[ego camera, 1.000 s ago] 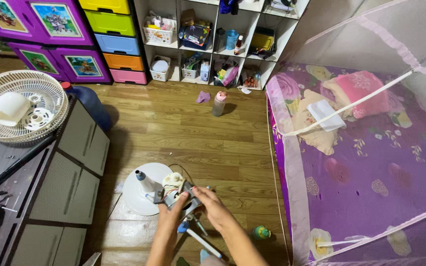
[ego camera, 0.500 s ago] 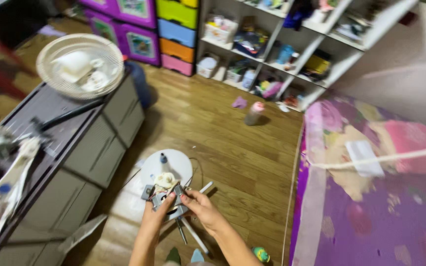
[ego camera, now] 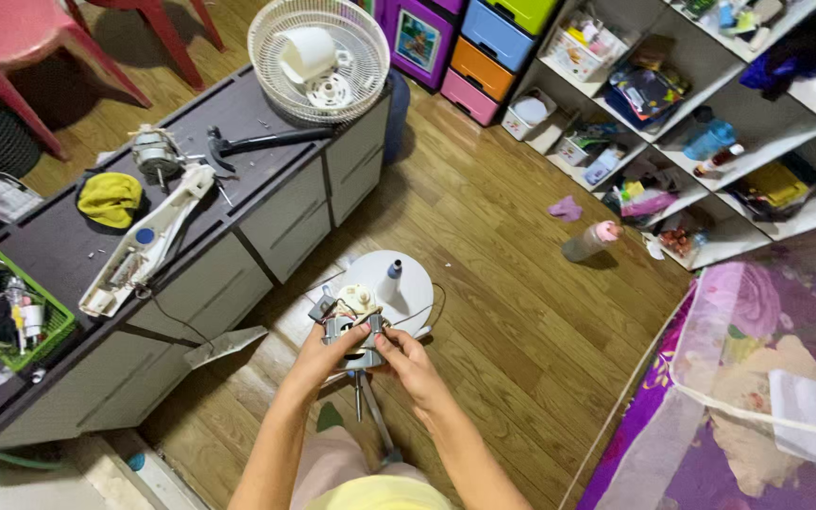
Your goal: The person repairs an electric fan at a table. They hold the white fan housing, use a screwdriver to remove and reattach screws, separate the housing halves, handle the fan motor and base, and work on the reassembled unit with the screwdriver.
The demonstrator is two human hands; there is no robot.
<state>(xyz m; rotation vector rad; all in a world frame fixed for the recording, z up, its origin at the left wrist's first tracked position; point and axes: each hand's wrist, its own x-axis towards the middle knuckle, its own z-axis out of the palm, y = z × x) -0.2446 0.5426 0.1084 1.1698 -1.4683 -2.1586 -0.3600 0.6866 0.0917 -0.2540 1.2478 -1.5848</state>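
Wooden floorboards (ego camera: 512, 283) fill a cluttered room, with a grey cabinet (ego camera: 266, 203) on the left bearing a white fan guard (ego camera: 318, 57) and a hammer (ego camera: 257, 144). Low in the centre, the left hand (ego camera: 318, 351) and right hand (ego camera: 406, 364) both curl closed around a small fan motor (ego camera: 351, 316), held just above a round white fan base (ego camera: 394, 288).
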